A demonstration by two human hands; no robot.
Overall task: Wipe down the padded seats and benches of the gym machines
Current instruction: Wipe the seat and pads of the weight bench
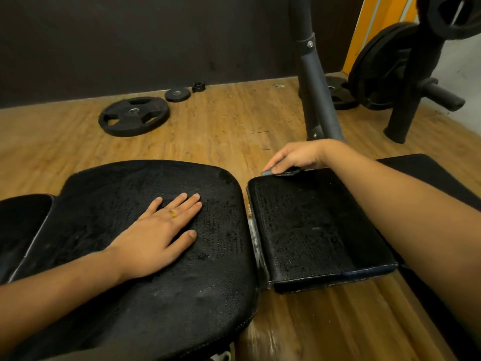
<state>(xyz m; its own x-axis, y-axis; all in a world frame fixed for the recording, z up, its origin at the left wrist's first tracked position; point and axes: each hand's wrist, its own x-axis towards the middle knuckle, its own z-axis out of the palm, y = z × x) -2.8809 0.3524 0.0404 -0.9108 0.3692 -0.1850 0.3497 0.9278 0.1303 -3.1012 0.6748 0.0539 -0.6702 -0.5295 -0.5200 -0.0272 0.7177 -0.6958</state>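
Observation:
Two black padded bench cushions lie side by side below me. The large rounded pad [145,290] fills the lower left, and my left hand [158,235] rests flat on it with straight fingers and a gold ring. The smaller rectangular pad [312,230] lies to its right, its surface glistening wet. At that pad's far edge my right hand [296,156] grips a small dark cloth [282,172], most of which is hidden under the fingers.
A large weight plate [134,116] and a small one [177,94] lie on the wooden floor beyond the bench. A grey upright post [316,89] stands just behind my right hand. A plate rack [406,82] loaded with plates stands at the far right.

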